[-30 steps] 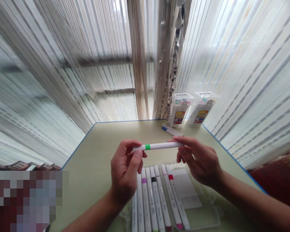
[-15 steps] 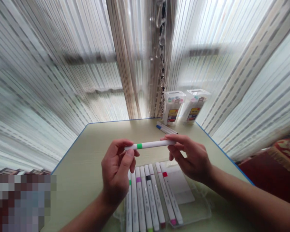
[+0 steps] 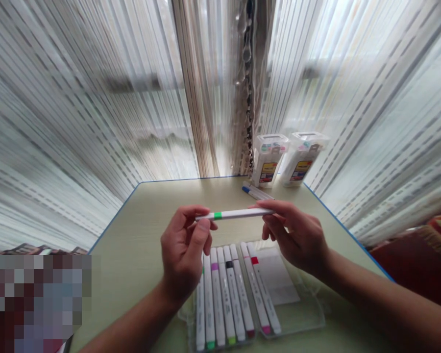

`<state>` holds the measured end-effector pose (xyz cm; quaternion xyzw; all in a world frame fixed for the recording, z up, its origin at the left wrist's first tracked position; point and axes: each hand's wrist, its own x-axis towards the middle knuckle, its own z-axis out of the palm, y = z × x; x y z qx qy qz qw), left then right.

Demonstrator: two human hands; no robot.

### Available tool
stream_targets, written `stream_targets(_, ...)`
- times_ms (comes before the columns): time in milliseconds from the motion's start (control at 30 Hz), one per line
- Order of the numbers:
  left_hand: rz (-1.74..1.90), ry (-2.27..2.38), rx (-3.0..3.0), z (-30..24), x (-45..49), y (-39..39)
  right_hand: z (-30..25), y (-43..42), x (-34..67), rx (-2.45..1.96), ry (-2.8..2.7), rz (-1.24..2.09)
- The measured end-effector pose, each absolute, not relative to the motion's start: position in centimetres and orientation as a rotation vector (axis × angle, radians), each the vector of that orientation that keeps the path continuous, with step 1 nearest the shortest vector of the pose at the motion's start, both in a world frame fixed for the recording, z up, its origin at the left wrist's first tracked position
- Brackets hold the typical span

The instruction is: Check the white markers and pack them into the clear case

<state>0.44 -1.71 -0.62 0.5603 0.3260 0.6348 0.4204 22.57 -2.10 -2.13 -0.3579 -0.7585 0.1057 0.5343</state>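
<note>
- The left hand (image 3: 183, 249) is pinching the green-banded end of a slim white marker (image 3: 238, 214) between thumb and fingers.
- The right hand (image 3: 300, 235) is pinching its other end, fingertips closed on it.
- The marker is hovering near the far edge of an open clear plastic case (image 3: 305, 316).
- White markers with coloured bands (image 3: 226, 294) are lying inside the case.
- Two clear plastic boxes (image 3: 266, 169) are standing beyond the case.

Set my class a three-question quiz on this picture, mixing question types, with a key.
1. Which hand grips the slim, rod-shaped white marker nearer its green band?
2. True or false: two tall, clear plastic boxes stand upright on the pale, blue-edged table.
3. The open, clear plastic case holds several: A) scissors B) white markers C) spoons

Key: 1. left hand; 2. true; 3. B
</note>
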Motion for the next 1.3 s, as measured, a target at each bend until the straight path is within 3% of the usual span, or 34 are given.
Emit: stream_targets(1300, 1.504, 0.728, 1.386, -1.7, 0.1, -1.5, -2.0, -2.2, 22.5, -0.925, -1.814, 0.254)
